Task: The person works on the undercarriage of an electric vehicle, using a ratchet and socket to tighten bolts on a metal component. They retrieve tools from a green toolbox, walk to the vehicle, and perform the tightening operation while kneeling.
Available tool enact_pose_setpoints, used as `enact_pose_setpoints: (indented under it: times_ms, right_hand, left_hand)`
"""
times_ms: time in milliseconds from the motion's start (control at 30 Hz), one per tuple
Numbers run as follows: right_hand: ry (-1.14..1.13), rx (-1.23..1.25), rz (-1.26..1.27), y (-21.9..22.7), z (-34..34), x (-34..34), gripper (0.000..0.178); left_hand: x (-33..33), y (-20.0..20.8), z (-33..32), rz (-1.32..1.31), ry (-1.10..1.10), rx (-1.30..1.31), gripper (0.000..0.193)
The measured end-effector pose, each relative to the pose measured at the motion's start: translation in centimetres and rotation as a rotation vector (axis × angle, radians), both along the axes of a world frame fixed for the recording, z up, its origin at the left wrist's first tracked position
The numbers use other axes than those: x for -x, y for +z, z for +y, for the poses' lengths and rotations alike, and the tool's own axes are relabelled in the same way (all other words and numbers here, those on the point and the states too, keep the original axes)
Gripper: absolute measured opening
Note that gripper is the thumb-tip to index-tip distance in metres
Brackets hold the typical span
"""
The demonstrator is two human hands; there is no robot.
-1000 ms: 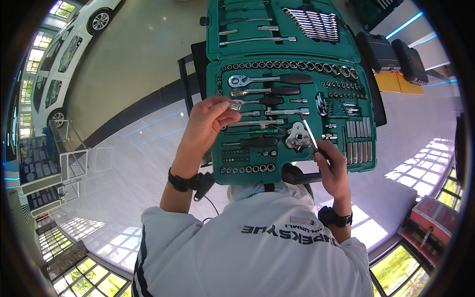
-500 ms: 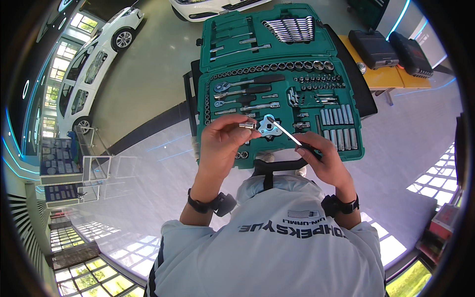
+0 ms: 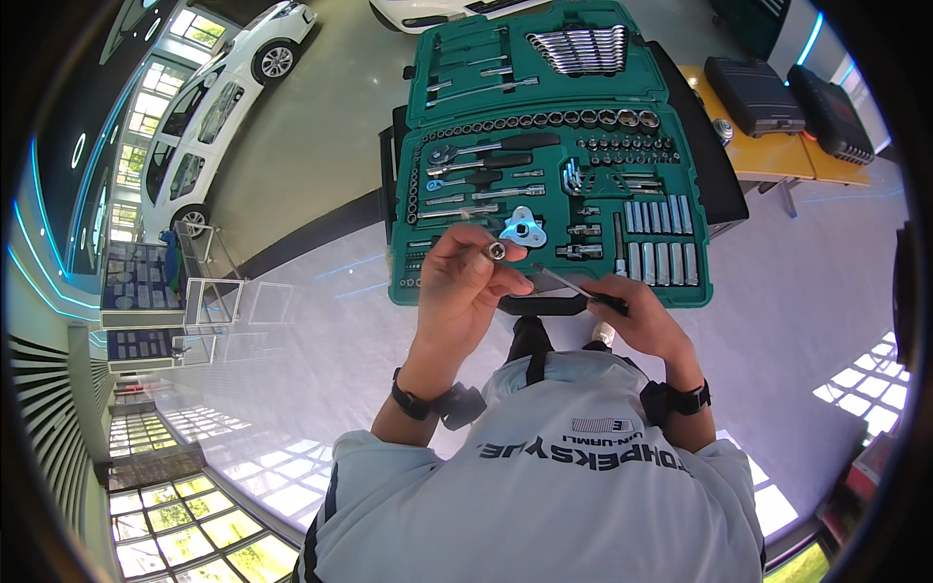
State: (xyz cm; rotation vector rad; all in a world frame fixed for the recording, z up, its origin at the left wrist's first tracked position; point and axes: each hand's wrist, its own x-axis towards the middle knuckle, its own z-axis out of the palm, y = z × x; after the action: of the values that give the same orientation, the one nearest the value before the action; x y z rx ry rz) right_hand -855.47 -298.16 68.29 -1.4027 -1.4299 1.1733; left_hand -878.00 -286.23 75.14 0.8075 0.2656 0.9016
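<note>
My left hand [image 3: 455, 296] pinches a small chrome socket [image 3: 497, 252] between thumb and fingers, its open end turned up toward me. In my right hand [image 3: 643, 319] is a screwdriver-shaped driver [image 3: 566, 282] with a dark handle and a straight silver shaft. The shaft slants toward my left fingertips, and its tip is apart from the socket. Both hands are over the near edge of an open green tool case [image 3: 544, 277]. Just beyond the socket, a silver three-lobed piece with a square hole [image 3: 523, 226] sits in the case.
Ratchets [image 3: 491, 144], a row of sockets [image 3: 573, 119], long sockets [image 3: 664, 263] and, in the lid, combination wrenches [image 3: 581, 51] fill the case. Two black cases [image 3: 753, 97] rest on a yellow table at right. A white car [image 3: 209, 117] stands far left.
The socket has turned from lying sideways to end-up. The driver's tip has drawn back from over the three-lobed piece toward me. My view has shifted slightly.
</note>
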Motion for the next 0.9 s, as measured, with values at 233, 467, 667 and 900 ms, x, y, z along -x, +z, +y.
enact_pose_setpoints:
  times_ms: [233, 467, 667, 900]
  right_hand:
    - [0.018, -0.004, 0.004, 0.1, 1.8, 2.0, 0.033]
    - [-0.013, -0.025, -0.16, 0.7, 6.6, 4.9, 0.03]
    - [-0.069, -0.007, -0.309, -0.1, 11.1, 7.5, 0.028]
    - [-0.148, -0.072, -0.598, -1.5, 15.6, 11.0, 0.031]
  left_hand:
    - [1.7, -0.3, 1.4, -0.104, -0.11, 0.006, 0.021]
    - [4.7, -0.1, 5.1, 0.34, 0.159, -0.475, 0.013]
    - [7.6, -0.7, 10.1, 0.716, 0.365, -0.64, 0.014]
    - [12.0, -2.8, 15.8, 0.954, 0.521, -0.813, 0.014]
